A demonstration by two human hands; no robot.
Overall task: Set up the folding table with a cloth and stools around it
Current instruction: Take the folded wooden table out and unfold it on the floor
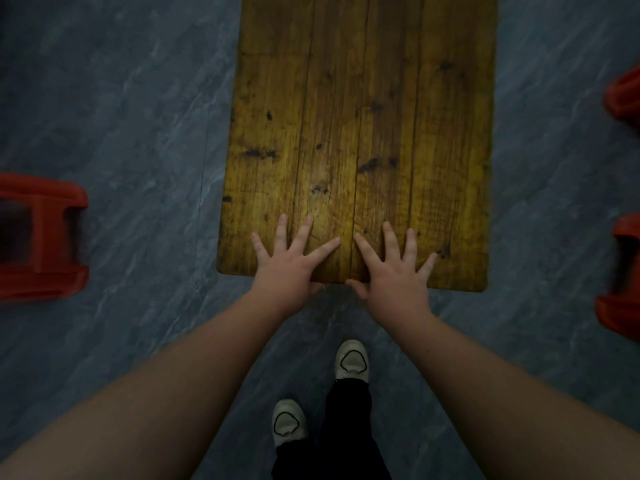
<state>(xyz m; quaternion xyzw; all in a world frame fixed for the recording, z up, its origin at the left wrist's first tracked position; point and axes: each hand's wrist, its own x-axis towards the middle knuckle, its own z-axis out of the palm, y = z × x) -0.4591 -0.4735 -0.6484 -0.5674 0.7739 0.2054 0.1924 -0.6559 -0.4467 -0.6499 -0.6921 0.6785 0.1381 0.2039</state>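
Note:
A brown wooden folding table stands on the floor, its planked top running away from me. My left hand lies flat on its near edge with the fingers spread and the thumb under the rim. Beside it, my right hand lies the same way, fingers straight and spread, thumb at the edge. The two hands almost touch at the forefingers. A red plastic stool lies on its side at the far left. Two more red stools show partly at the right edge. No cloth is in view.
The floor is grey-blue marbled sheet on both sides of the table. My two feet in pale shoes stand just in front of the table's near edge.

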